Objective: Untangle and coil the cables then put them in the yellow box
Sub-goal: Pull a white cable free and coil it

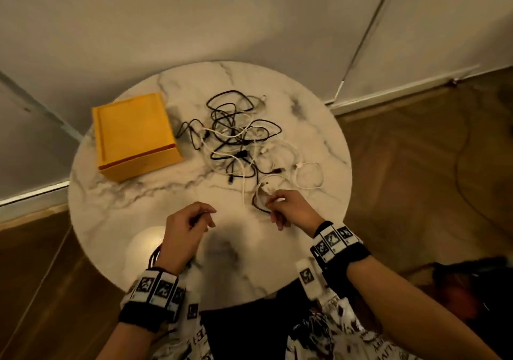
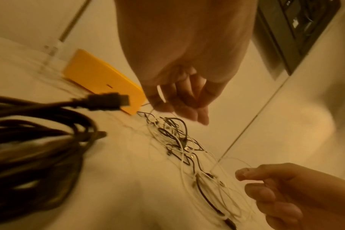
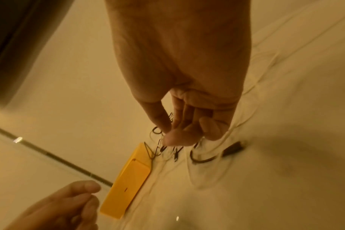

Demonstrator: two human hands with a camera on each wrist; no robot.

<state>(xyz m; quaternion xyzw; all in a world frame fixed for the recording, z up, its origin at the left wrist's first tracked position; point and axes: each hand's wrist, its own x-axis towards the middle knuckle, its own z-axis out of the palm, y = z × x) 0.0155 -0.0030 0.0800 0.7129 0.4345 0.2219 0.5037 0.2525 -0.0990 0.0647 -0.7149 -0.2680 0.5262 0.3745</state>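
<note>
A closed yellow box (image 1: 133,132) (image 2: 96,77) (image 3: 128,179) sits at the back left of the round marble table (image 1: 116,201). Beside it, in the middle, lies a tangle of black and white cables (image 1: 238,137) (image 2: 177,140). My right hand (image 1: 273,201) (image 3: 177,137) pinches a thin white cable at the tangle's near edge. My left hand (image 1: 204,216) (image 2: 187,109) hovers to its left with curled fingers, and a thin white strand seems pinched in them. A coiled black cable (image 1: 153,257) (image 2: 39,140) with a flat plug hangs at my left wrist.
A loose black plug (image 3: 233,149) lies just past my right fingertips. The table's near rim (image 1: 222,304) is close to my body. Wooden floor (image 1: 416,165) surrounds the table, with white walls behind. Bare marble lies between my hands and the box.
</note>
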